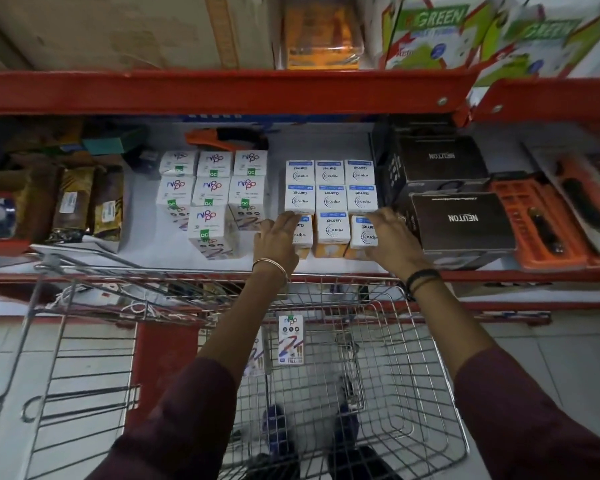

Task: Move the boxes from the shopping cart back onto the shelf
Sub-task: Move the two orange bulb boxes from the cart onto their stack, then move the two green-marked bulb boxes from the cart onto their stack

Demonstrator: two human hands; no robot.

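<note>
On the white shelf (153, 244) stands a block of white Wipro Garnet boxes (331, 200), three wide. My left hand (276, 237) lies against the front-left box (303, 233) of that block. My right hand (392, 237) presses on the front-right box (361, 235), so both hands flank the front row with the middle front box (333, 230) between them. To the left stands a group of white Nippo boxes (210, 188). In the wire shopping cart (378, 341) below, one Nippo box (290, 339) stands upright and a second one (255, 358) is half hidden by my left forearm.
Two black Neuton boxes (461, 220) sit right beside my right hand. Orange tool cases (537, 223) lie further right. Brown packets (73, 202) fill the shelf's left end. A red shelf beam (222, 90) runs overhead. A second cart frame (66, 341) stands at the left.
</note>
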